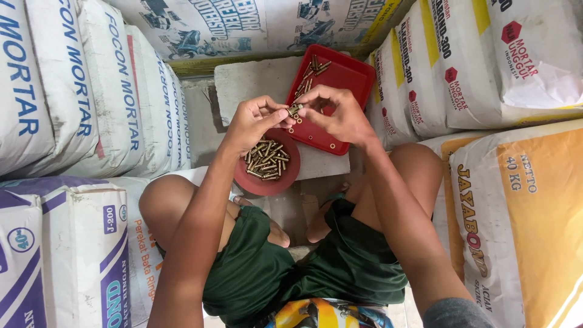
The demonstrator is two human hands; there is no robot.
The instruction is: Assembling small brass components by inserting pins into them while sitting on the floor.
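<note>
My left hand (254, 119) and my right hand (337, 113) meet over a grey block, and together their fingertips pinch a small brass bolt piece (296, 109). Just below the left hand sits a round red dish (267, 182) piled with several brass bolts (266, 160). Under and behind the right hand lies a red rectangular tray (346, 76) with several bolts (313, 71) at its far end and a loose washer near its front edge.
The grey concrete block (249, 82) carries both containers. Stacked white and orange cement sacks (516, 200) wall in the left, right and back sides. My bare knees and dark green shorts (316, 267) fill the foreground.
</note>
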